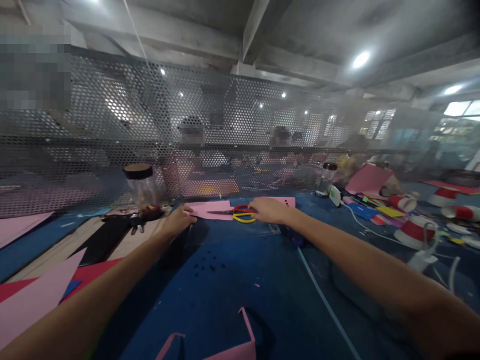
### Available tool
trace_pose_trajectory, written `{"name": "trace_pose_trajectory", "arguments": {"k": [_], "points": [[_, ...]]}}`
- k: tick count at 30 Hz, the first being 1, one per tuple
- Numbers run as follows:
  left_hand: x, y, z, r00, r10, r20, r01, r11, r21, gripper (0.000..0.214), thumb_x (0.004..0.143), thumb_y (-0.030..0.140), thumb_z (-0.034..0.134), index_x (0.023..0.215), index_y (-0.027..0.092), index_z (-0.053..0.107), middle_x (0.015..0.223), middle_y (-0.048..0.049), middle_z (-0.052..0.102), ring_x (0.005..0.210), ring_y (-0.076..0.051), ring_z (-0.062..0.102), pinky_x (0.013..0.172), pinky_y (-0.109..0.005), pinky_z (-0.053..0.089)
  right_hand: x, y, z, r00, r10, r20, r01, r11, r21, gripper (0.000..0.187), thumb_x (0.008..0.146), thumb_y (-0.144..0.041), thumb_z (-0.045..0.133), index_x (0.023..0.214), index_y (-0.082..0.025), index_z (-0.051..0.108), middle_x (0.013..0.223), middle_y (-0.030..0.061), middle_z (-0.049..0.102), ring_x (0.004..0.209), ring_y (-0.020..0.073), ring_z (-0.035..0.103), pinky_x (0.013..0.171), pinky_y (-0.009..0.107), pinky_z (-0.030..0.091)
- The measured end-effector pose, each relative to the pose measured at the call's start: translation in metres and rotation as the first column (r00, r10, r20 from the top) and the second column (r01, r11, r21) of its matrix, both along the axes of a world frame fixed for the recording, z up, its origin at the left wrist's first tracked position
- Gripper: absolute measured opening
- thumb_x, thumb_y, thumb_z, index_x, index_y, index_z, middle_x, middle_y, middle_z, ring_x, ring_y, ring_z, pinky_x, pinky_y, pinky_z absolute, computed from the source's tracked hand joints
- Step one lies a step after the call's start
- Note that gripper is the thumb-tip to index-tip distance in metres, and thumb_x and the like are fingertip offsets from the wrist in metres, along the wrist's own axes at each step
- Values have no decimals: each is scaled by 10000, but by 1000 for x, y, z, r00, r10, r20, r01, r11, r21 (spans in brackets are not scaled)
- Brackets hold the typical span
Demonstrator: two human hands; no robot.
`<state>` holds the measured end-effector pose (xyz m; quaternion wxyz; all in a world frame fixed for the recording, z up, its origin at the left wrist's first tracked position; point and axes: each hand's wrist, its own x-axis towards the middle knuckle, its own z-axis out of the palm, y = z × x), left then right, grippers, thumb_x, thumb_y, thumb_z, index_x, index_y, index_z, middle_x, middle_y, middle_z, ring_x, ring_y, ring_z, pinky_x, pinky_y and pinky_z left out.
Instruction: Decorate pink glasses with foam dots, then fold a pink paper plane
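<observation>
Touching a flat pink paper strip [210, 205] and metal scissors [227, 212] with red and yellow handles, two bare hands meet their work on a blue tabletop [225, 305].
The left hand [179, 222] has its fingers curled at the strip's left end; whether they pinch it or only press cannot be told. The scissors lie between the two sets of fingers, blades together across the strip, tips toward the left fingers. The right hand [269, 210] covers part of the red handle, its fingers bent close together, their grip hidden. A pink paper piece with dark spots [282, 201] shows just beyond the right fingers; a clear jar with a dark-rimmed lid [142, 192] stands left of the left fingers.
</observation>
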<state>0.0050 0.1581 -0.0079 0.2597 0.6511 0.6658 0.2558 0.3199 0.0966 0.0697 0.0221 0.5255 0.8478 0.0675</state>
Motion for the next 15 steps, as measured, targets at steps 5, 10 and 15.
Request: {"name": "trace_pose_trajectory", "arguments": {"k": [5,10,15], "points": [[-2,-1,-3,1000,-23,-14,23,999,49,361,965,338,622,1277,162,587,1264,-108,621,1057,-244,647,884,-454,567,-23,39,-27,992,-55,118,61,997,-46,294,966,-324,604,1197,-148,652,1198,129,672,1063,254,660,900,404,532],[-2,0,-10,997,-33,-65,41,993,114,346,968,344,618,1258,158,595,1236,-103,632,1025,-231,656,863,-440,575,-22,57,-44,981,-83,174,88,996,-25,352,971,-351,618,1271,-167,596,1272,107,614,1069,237,639,895,446,557],[-1,-8,-10,983,6,-185,41,968,248,295,903,266,645,1171,145,621,990,-70,707,876,-225,689,800,-364,547,-22,65,-45,972,-84,221,101,993,-65,355,967,-351,625,1266,-163,598,1263,106,618,1064,237,642,888,443,559]]}}
